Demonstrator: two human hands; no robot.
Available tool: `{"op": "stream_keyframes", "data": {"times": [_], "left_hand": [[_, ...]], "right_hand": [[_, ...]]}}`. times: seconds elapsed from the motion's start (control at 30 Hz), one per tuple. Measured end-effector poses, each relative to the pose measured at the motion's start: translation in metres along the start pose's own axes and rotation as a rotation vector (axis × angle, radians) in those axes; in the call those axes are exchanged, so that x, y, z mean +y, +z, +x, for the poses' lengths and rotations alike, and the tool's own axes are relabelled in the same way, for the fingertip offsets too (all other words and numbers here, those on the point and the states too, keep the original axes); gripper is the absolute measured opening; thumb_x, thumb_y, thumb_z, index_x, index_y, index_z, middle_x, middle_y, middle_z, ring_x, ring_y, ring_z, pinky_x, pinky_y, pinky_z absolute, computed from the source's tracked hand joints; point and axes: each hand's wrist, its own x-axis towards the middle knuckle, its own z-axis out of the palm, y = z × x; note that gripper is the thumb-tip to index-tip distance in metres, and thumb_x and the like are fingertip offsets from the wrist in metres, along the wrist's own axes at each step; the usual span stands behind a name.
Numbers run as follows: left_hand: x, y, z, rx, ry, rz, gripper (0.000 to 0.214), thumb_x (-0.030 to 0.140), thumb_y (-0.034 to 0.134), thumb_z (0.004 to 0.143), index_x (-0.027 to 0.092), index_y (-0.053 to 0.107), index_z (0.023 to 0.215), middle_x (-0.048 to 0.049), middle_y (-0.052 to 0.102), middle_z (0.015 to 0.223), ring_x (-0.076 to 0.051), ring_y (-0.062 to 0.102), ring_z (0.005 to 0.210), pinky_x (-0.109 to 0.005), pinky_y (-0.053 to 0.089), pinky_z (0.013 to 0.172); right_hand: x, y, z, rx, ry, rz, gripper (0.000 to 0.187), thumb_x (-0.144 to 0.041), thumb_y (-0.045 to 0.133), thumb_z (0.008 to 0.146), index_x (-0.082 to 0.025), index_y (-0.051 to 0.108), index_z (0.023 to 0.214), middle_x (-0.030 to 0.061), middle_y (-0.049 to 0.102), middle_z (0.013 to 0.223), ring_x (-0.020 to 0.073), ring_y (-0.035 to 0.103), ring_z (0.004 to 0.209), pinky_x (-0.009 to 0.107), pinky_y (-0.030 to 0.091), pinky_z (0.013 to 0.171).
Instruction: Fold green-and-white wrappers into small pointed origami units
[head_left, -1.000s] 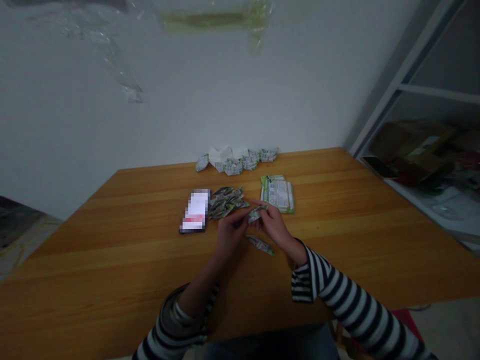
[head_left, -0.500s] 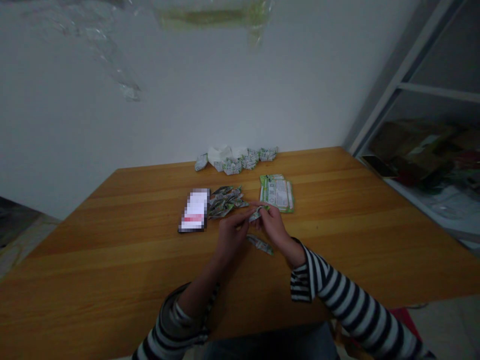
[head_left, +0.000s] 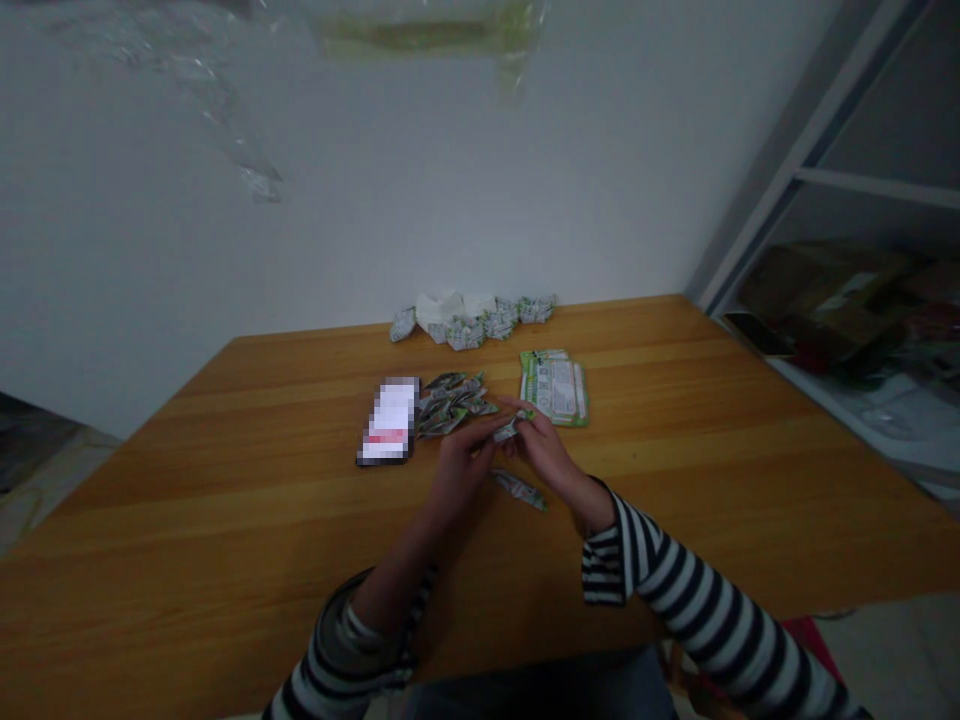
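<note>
My left hand and my right hand meet over the wooden table, pinching a small folded strip of green-and-white printed paper between their fingertips. Another folded strip lies just below my hands. Beyond my left fingers sits a heap of similar folded pieces, next to a phone with a blurred screen. A stack of flat green-printed sheets lies beyond my right hand. Along the far edge runs a row of folded pieces with white tissue.
The table's far edge meets a white wall. A metal shelf unit holding brown packages stands to the right. Clear plastic film hangs at the top of the view. Both my striped sleeves enter from the bottom.
My hands have shifted only slightly, and the folded strip stays pinched between them. The heap, phone and sheets have not moved.
</note>
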Motion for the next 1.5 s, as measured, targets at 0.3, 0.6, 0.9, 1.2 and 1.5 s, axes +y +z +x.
{"op": "stream_keyframes", "data": {"times": [0.3,0.6,0.9,1.2,1.5], "left_hand": [[0.004,0.004,0.003,0.046,-0.197,-0.236,0.041,0.039,0.055,0.088,0.017,0.065,0.12,-0.0092,0.069,0.119,-0.023,0.067,0.101,-0.035,0.054,0.087],[0.005,0.006,0.004,-0.008,-0.319,-0.418,0.044,0.044,0.068,0.077,0.011,0.073,0.105,-0.01,0.074,0.101,-0.021,0.068,0.082,-0.029,0.053,0.073],[-0.004,-0.003,-0.002,0.274,-0.193,-0.005,0.023,0.032,0.063,0.082,0.015,0.075,0.092,-0.0034,0.073,0.072,-0.013,0.062,0.054,-0.022,0.049,0.054],[-0.001,-0.001,-0.001,-0.044,-0.056,0.078,0.021,0.025,0.056,0.087,0.016,0.073,0.096,-0.0048,0.073,0.079,-0.015,0.065,0.065,-0.023,0.05,0.063],[-0.008,0.0,-0.002,-0.06,-0.173,0.046,0.029,0.035,0.053,0.089,0.013,0.071,0.082,-0.0052,0.072,0.071,-0.017,0.066,0.065,-0.024,0.05,0.062]], "right_hand": [[0.01,-0.012,0.004,0.15,-0.048,-0.208,0.03,-0.043,0.052,0.082,-0.019,0.063,0.067,-0.0033,0.049,0.044,0.0129,0.043,0.04,0.023,0.032,0.042],[0.008,0.002,-0.006,0.147,-0.225,-0.193,0.019,-0.02,0.052,0.075,-0.02,0.071,0.075,0.001,0.063,0.074,0.0168,0.055,0.068,0.027,0.045,0.063],[-0.029,-0.007,-0.009,-0.129,-0.313,-0.298,0.029,-0.027,0.056,0.084,-0.025,0.072,0.107,0.0035,0.069,0.112,0.0218,0.06,0.107,0.034,0.045,0.093],[-0.02,-0.016,-0.004,0.078,-0.231,-0.451,0.024,-0.039,0.062,0.083,-0.018,0.072,0.075,0.003,0.071,0.064,0.0181,0.065,0.058,0.026,0.049,0.057],[-0.019,-0.022,0.0,0.027,-0.271,-0.577,0.031,-0.042,0.057,0.086,-0.017,0.068,0.07,0.001,0.066,0.059,0.0155,0.06,0.055,0.023,0.045,0.054]]}}
